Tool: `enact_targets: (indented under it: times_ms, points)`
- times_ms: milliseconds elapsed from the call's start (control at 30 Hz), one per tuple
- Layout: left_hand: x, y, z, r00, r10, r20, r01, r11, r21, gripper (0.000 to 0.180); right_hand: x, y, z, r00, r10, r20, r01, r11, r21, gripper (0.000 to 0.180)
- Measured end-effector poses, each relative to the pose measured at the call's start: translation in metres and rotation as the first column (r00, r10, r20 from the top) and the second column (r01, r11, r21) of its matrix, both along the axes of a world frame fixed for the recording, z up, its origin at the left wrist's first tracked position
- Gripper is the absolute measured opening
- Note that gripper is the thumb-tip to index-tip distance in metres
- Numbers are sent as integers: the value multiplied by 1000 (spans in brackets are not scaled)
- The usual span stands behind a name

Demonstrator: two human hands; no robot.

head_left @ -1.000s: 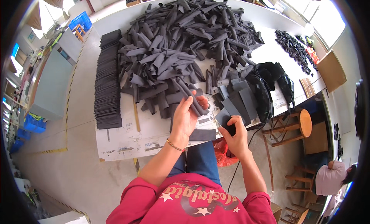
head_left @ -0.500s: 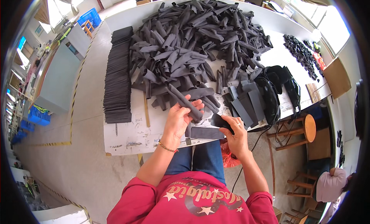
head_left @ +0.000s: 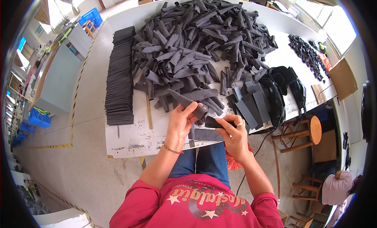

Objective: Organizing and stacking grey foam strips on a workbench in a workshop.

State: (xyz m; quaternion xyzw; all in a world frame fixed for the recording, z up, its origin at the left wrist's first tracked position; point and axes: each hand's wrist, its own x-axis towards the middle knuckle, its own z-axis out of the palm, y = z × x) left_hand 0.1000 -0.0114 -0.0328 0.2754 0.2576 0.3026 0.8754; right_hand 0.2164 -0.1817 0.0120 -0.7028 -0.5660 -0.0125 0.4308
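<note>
My left hand (head_left: 183,120) is closed on a dark grey fabric tube (head_left: 184,101), its thumb on top and the tube's near end toward my right hand. My right hand (head_left: 233,136) pinches a dark flat strip (head_left: 212,122) between thumb and fingers. The strip's tip points left, close to the tube's near end; whether they touch I cannot tell. Below it, another flat grey piece (head_left: 206,135) lies along the table's front edge, partly behind my right hand. A big heap of similar fabric tubes (head_left: 184,67) lies beyond my hands. Right of them, several flat dark strips (head_left: 255,106) lie fanned out.
A long, neat stack of flat dark pieces (head_left: 120,79) stands on the white table's (head_left: 129,143) left side. Black bundled items with a cable (head_left: 275,96) sit at the right edge, near a wooden stool (head_left: 315,130). Another person (head_left: 338,187) is at lower right.
My right hand has moved left with the strip, bringing its tip near the tube's end. My left fingers, spread before, have closed round the tube, and its near end is turned more toward the strip.
</note>
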Motion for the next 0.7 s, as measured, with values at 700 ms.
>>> enact_targets:
  times_ms: [700]
  points:
    - [1,-26,16,1000,22,11,-22,999,37,27,0,10,7,918,-95,384,83,995,50,41]
